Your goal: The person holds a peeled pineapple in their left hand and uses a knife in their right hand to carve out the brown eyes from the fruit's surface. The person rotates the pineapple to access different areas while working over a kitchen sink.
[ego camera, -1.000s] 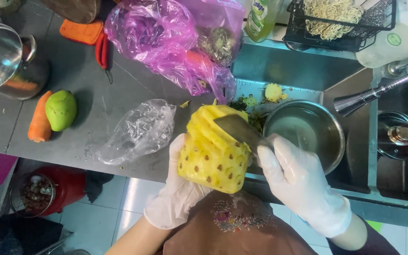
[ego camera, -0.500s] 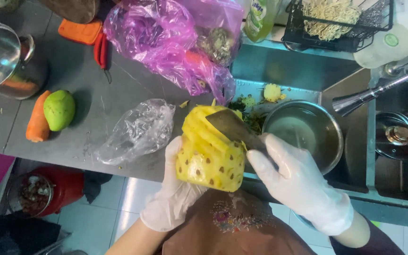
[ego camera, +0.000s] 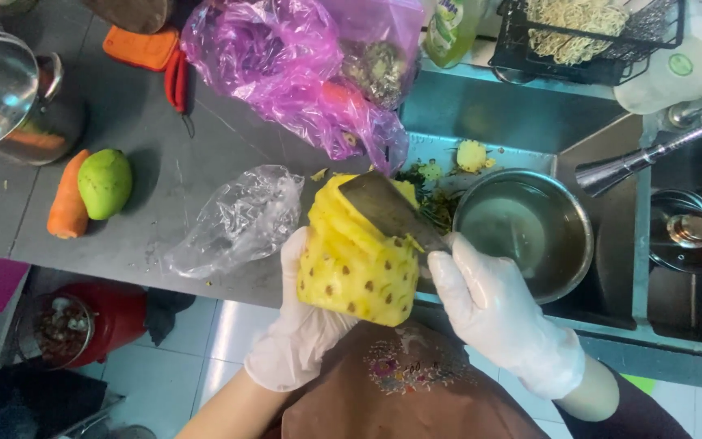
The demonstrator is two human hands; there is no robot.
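Note:
A peeled yellow pineapple (ego camera: 355,260) with brown eyes is held over the counter's front edge. My left hand (ego camera: 298,325), in a white glove, cups it from below and the left side. My right hand (ego camera: 501,313), also gloved, grips a knife (ego camera: 383,207) whose broad dark blade lies across the top of the fruit, cutting into its surface. Just beyond the fruit, a steel bowl (ego camera: 578,244) with water sits in the sink.
A crumpled clear plastic bag (ego camera: 233,223) lies on the grey counter. A carrot (ego camera: 67,207) and a green mango (ego camera: 106,183) rest at left by a steel pot (ego camera: 6,93). A purple bag (ego camera: 302,65) holds scraps. A faucet (ego camera: 652,154) and black wire basket (ego camera: 603,36) stand at right.
The knife blade has slid further up and left across the top of the pineapple. The fruit has turned slightly in my left hand.

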